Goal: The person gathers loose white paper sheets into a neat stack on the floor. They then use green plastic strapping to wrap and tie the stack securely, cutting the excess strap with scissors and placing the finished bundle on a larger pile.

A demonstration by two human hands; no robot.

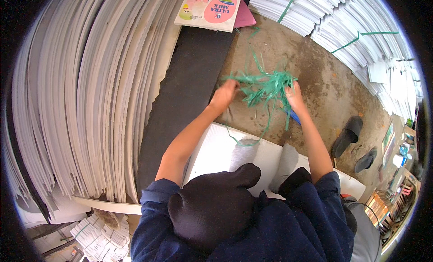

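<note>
A loose, tangled bunch of green plastic twine [268, 88] hangs between my hands above the floor. My right hand [294, 97] is closed round the bunch at its right side. At the left end, my left hand [226, 94], slightly blurred, has its fingers closed on strands pulled out sideways. A thin strand droops below toward my grey-socked feet [284, 165]. Just under my right hand, a blue object [293, 116] shows in part; its kind is hidden by the twine and wrist.
Tall stacks of white sheets [90, 90] stand at left beside a black board [187, 81]. Green-tied sheet bundles [311, 11] line the far right. A printed carton sheet [209, 11] lies at the top. Dark slippers [349, 135] sit on the floor at right; a white board [207, 149] lies under my feet.
</note>
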